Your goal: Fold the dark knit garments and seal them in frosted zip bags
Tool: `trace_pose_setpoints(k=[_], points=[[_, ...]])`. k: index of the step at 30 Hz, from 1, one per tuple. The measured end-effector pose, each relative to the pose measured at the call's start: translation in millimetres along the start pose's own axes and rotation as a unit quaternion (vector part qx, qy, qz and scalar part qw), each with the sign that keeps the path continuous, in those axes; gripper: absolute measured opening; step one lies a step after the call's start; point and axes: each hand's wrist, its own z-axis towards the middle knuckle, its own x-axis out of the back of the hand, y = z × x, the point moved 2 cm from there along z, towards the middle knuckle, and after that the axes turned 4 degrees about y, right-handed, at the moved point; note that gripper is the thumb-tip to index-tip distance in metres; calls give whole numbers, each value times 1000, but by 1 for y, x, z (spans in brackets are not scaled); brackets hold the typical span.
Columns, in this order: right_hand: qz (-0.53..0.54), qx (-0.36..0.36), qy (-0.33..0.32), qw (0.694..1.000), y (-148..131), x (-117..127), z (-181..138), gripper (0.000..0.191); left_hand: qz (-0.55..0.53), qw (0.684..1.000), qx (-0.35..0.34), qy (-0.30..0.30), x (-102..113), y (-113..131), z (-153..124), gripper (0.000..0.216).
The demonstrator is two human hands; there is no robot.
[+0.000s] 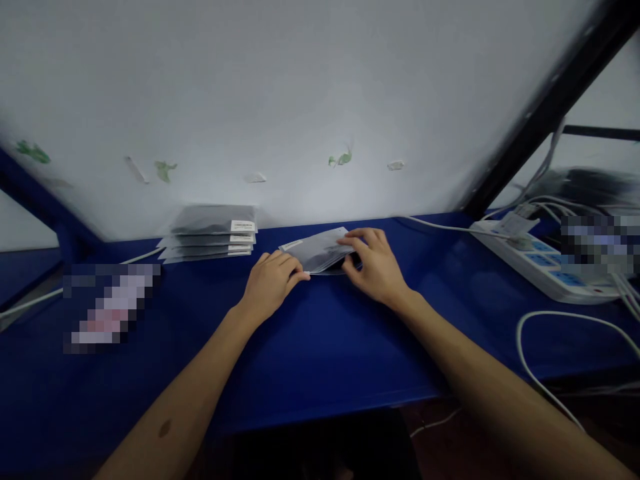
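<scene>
A grey plastic pouch (320, 250) with a white label lies on the blue table (320, 347), close to the white wall. My left hand (273, 280) grips the pouch's left near corner, fingers curled on its edge. My right hand (373, 263) holds the right end, fingers over the top and thumb at a dark item under or inside the pouch. What that dark item is cannot be made out.
A stack of several similar grey labelled pouches (210, 233) rests to the left against the wall. A white power strip (540, 260) with blue switches and white cables (550, 333) occupies the right. A black post (550, 100) rises diagonally at right.
</scene>
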Motion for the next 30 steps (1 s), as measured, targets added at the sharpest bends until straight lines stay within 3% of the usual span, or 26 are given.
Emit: trace_pose_setpoints(k=[3, 6, 23, 30], points=[[39, 108, -37, 993, -27, -3, 1, 29, -12, 1000, 0, -4, -1, 3, 1, 16], [46, 151, -73, 985, -39, -9, 0, 22, -24, 999, -5, -22, -2, 10, 1, 13], [14, 89, -89, 992, -42, -5, 2, 25, -54, 998, -10, 8, 2, 24, 2, 15], [-37, 36, -42, 998, -15, 2, 3, 24, -5, 997, -9, 80, 12, 20, 3, 21]])
